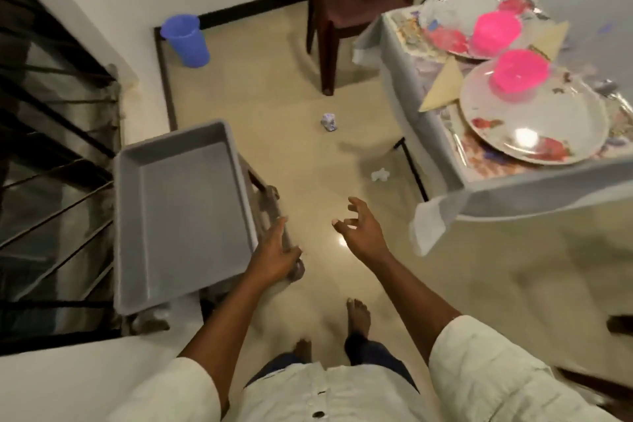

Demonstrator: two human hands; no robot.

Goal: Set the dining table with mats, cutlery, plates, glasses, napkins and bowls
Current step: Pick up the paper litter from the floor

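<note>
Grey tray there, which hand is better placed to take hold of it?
Probably the left. The left hand is already at the grey tray's near edge, while the right hand hangs empty over the floor, fingers loosely curled.

We find no readable text, label, brand, number or sign anywhere; frame is motion-blurred; near plate (534, 120) and far plate (459, 10) on the right carry only floral patterns, no lettering; grey tray (185, 216) on the left and blue bin (185, 39) far left show plain unmarked surfaces.
</note>
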